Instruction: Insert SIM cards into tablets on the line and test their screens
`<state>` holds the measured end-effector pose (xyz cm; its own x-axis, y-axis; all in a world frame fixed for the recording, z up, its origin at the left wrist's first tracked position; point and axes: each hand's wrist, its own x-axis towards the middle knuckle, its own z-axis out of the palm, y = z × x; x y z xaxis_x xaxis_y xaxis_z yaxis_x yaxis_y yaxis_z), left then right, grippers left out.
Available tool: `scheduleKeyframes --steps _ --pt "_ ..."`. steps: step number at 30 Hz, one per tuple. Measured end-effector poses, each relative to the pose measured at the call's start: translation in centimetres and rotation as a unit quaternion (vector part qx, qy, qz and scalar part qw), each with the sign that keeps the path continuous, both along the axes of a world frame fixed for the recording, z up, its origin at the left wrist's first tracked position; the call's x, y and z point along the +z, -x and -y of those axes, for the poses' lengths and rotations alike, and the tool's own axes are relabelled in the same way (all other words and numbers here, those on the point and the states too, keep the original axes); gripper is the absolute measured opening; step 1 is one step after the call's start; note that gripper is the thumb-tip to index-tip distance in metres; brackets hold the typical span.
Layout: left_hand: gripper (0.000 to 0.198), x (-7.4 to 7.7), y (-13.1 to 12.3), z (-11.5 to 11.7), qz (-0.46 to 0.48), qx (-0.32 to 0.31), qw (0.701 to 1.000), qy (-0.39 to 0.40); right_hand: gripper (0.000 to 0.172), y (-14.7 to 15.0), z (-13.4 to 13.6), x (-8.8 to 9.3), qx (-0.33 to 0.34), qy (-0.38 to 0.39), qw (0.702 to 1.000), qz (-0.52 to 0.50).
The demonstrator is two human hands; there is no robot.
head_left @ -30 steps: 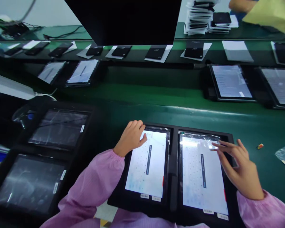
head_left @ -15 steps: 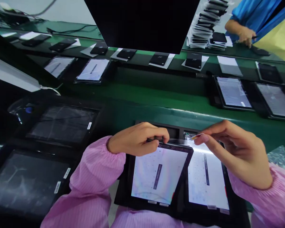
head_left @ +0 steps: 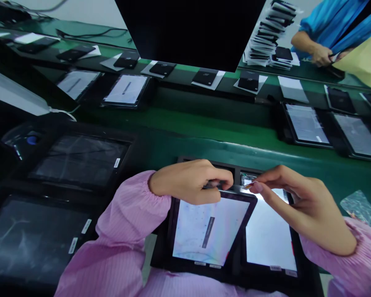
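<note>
My left hand (head_left: pixel 193 181) is closed on the top edge of a lit tablet (head_left: pixel 208 231), its thumb over the front. That tablet's top edge is tilted up out of a black tray (head_left: pixel 159 255). Between the thumb and forefinger of my right hand (head_left: pixel 303 206) is a small, thin orange-and-white piece (head_left: pixel 248 186), held by the tablet's upper right corner; its kind is too small to make out. A second tablet (head_left: pixel 270 243) lies flat in the tray below my right hand, its screen white and bright.
Two dark tablets (head_left: pixel 77 161) with labels lie in black trays at left. A black panel (head_left: pixel 188 33) hangs overhead. Beyond the green bench (head_left: pixel 188 119) stand more lit tablets (head_left: pixel 126 90) and black devices on white sheets. A co-worker's hand (head_left: pixel 321 55) works at upper right. Clear plastic (head_left: pixel 361 208) lies at right.
My left hand has shifted a little right along the tablet's top edge. My right hand has moved slightly left. The dark bar on the second tablet's screen is gone.
</note>
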<state>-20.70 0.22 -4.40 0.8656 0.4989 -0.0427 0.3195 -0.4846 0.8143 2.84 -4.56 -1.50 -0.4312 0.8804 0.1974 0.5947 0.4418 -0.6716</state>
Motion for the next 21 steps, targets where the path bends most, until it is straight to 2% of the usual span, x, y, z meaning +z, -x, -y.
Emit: scheduleKeyframes --steps 2,5,9,14,21 --pt "0.005 0.0 -0.5 -0.2 0.002 -0.007 1.000 0.013 0.006 0.1 -0.2 0.0 0.007 0.021 1.000 -0.001" --pt "0.017 -0.2 -0.9 -0.6 0.020 0.010 0.999 0.030 0.009 0.5 -0.5 -0.2 0.015 0.055 0.998 -0.007" --pt "0.013 -0.5 -0.3 -0.5 0.041 0.098 0.993 0.052 0.013 1.8 -1.1 -0.7 0.032 0.104 0.994 -0.014" --pt "0.011 -0.8 1.0 0.9 0.097 0.212 0.966 0.109 0.013 4.0 -1.9 -1.1 0.082 0.151 0.985 -0.026" --pt "0.014 -1.2 1.3 2.5 0.172 0.266 0.938 0.138 0.015 4.9 -2.0 -1.1 0.107 0.168 0.979 -0.031"
